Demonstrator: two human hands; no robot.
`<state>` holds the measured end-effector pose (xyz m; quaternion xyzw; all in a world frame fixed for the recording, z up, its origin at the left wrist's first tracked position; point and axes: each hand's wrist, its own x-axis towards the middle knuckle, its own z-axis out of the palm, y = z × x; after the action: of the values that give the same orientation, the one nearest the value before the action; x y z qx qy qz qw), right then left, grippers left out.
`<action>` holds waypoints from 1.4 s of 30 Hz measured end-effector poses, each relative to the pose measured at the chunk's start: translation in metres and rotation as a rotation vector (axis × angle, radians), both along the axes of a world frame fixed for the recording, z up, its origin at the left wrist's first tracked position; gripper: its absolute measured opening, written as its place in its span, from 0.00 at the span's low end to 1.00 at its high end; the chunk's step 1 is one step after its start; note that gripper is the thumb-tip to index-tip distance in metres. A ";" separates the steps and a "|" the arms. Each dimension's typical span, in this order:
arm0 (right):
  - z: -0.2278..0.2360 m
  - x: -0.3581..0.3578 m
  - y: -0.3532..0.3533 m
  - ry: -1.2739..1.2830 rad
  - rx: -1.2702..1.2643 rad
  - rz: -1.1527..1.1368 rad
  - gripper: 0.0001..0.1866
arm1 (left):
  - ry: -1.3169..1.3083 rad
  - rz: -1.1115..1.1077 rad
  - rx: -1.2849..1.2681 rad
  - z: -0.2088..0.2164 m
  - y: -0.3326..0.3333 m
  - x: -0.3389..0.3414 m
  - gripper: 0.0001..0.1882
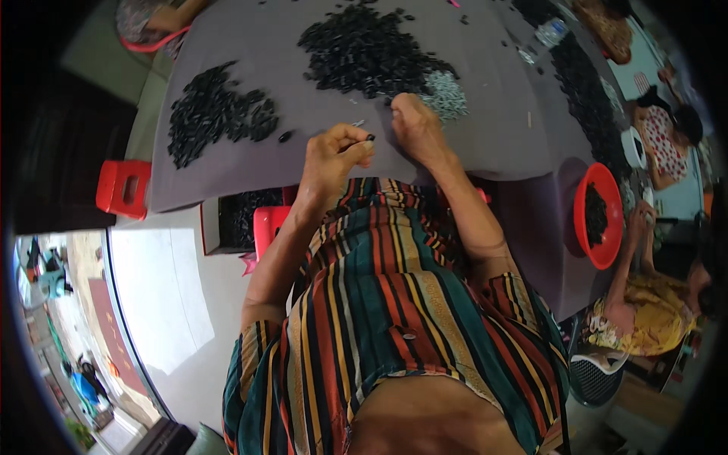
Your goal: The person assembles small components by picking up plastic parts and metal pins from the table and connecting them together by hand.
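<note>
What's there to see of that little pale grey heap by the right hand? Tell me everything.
The pale grey heap is a loose mound of many small pieces lying at mixed angles. Their material is unclear, and single shapes are too small to make out. It sits on the grey cloth, against the lower right edge of the larger black pile. The right hand is at its lower left; I can't tell whether they touch.
</note>
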<state>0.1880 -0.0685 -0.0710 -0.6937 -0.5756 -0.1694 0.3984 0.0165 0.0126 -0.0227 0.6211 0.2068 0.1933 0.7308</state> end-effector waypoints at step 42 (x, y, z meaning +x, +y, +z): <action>-0.008 0.000 0.000 0.077 0.027 -0.034 0.04 | -0.081 0.017 -0.052 -0.019 0.000 0.006 0.06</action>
<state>0.1883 -0.0684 -0.0795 -0.7038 -0.5457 -0.1571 0.4267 0.0225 0.0122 -0.0414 0.5919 0.1870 0.2191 0.7527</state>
